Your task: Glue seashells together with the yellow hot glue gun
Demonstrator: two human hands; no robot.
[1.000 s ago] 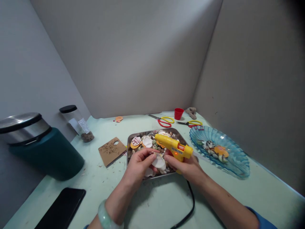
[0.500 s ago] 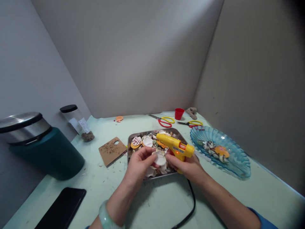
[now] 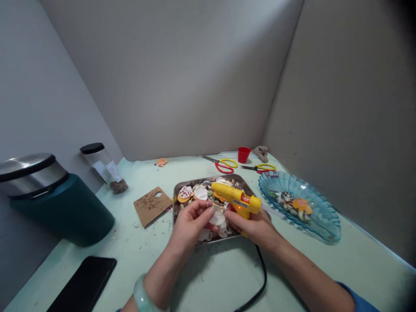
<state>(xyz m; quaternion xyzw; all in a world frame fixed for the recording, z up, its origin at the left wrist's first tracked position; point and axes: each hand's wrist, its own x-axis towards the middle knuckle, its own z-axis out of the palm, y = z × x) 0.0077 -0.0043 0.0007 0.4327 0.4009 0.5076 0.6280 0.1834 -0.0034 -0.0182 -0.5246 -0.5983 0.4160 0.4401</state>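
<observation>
My left hand (image 3: 194, 220) pinches a white shell (image 3: 217, 216) between thumb and fingers, over the metal tray (image 3: 174, 203). Closed around the handle of a yellow glue gun (image 3: 234, 195) is my right hand (image 3: 255, 223), its thumb close to the shell's right side. The gun's nozzle points left and away from me, and a small orange light glows on its body. Beneath both hands the tray holds many shells, among them a white shell with dark red spots (image 3: 186, 192) on an orange one. A black cord (image 3: 262, 273) runs down below my right hand.
To the right stands a blue glass dish (image 3: 328, 221) with shells and an orange flower-like piece. Scissors (image 3: 224, 164) and a red cup (image 3: 243, 154) lie behind the tray. On the left are a brown board (image 3: 152, 208), a teal canister (image 3: 65, 212), a tilted jar (image 3: 105, 167) and a black phone (image 3: 84, 284).
The glue gun has shifted slightly left and the white shell's tilt has changed a little in my left hand. Both grips are the same.
</observation>
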